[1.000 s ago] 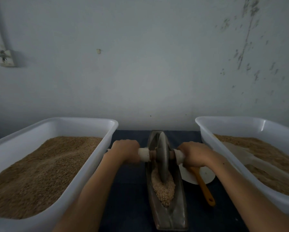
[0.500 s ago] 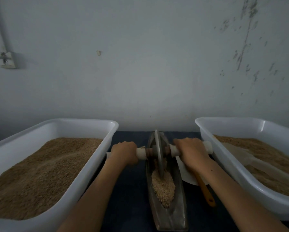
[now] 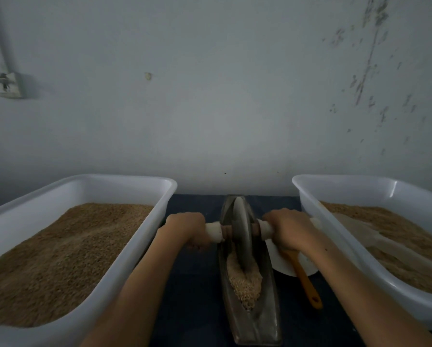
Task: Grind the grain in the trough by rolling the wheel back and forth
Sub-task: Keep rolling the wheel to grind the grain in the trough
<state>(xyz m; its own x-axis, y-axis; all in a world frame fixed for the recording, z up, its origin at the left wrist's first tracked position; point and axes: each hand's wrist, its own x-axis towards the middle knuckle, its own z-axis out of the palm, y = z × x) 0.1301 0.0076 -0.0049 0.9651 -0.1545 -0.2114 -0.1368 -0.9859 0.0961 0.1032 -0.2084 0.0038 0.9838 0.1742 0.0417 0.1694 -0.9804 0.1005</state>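
A narrow boat-shaped metal trough [image 3: 265, 329] lies lengthwise on the dark table between two tubs. Pale grain [image 3: 246, 284] is heaped in its middle. A grey metal wheel [image 3: 241, 234] stands upright in the far half of the trough, its lower edge sunk in the grain. A wooden axle with white grips runs through it. My left hand [image 3: 187, 227] grips the left handle [image 3: 213, 231]. My right hand [image 3: 288, 227] grips the right handle [image 3: 266, 229].
A white tub [image 3: 144, 246] full of brown grain stands at the left, and a second white tub [image 3: 317, 214] of grain holding a pale scoop at the right. A white plate [image 3: 282, 264] and an orange-handled tool [image 3: 307, 284] lie right of the trough. A wall rises close behind.
The wheel went from mid-trough toward the far end, tilting left half a second ago. It now stands straighter and slightly nearer. Both hands kept their grip on the handles.
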